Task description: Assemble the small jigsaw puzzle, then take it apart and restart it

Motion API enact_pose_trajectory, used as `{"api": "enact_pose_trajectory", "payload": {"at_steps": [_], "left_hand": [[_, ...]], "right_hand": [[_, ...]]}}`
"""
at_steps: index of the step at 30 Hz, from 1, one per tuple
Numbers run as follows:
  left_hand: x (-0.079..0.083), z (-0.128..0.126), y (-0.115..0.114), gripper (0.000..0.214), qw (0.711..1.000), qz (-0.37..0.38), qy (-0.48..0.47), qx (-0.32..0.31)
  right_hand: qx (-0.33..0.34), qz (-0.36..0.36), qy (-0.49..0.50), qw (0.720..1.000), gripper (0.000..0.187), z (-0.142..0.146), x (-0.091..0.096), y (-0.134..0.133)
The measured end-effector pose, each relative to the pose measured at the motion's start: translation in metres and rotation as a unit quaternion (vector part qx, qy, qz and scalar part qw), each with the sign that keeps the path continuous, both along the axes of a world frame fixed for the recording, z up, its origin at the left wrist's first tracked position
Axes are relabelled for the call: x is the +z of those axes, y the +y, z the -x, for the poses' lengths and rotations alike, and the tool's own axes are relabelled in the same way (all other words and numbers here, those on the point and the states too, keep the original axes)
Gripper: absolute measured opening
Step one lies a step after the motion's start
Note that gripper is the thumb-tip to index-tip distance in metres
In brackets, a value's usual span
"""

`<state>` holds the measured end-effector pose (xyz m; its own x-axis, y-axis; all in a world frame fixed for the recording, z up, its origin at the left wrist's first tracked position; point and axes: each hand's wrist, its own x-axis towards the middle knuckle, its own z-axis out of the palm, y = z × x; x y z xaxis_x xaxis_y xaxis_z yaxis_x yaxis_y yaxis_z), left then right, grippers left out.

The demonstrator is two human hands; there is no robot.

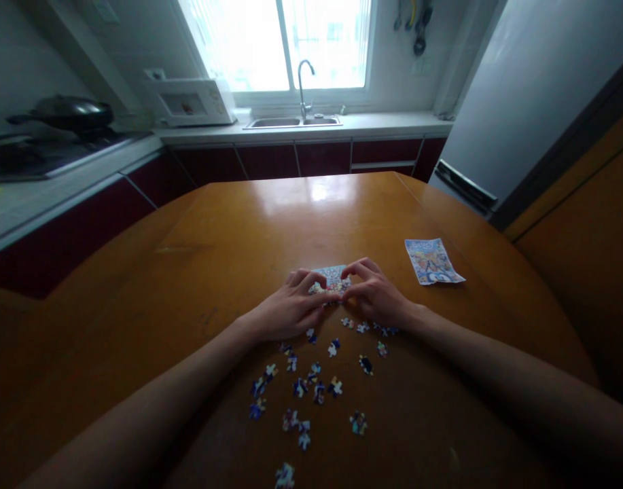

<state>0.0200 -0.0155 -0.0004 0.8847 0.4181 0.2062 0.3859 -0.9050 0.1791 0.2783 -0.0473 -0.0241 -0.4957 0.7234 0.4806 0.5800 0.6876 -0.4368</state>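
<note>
A partly covered, assembled jigsaw puzzle [332, 277] lies flat on the table, with a pale blue far edge and a multicoloured middle. My left hand [295, 305] grips it from the left, fingers bent over that side and the thumb stretched along the near edge. From the right, my right hand [375, 292] grips it too, with index finger and thumb curved round its corner. The two thumb tips are close together at the near edge. Whether a loose piece sits under them is hidden. Several loose puzzle pieces [318, 392] are scattered on the near side of my hands.
A creased printed picture sheet [432, 261] lies to the right on the wooden table [229, 238]. Beyond the table stand a counter with a sink [275, 123], a white microwave [189, 102] and a wok [71, 112] on the stove. A fridge [540, 88] rises at right.
</note>
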Motion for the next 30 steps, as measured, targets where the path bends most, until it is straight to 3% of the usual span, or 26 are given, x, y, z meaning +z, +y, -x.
{"api": "enact_pose_trajectory", "payload": {"at_steps": [30], "left_hand": [[-0.0006, 0.0014, -0.0002, 0.039, 1.0, 0.009, -0.007, -0.007]], "right_hand": [[-0.027, 0.043, 0.02, 0.998, 0.04, 0.0013, 0.0037, -0.0002]]}}
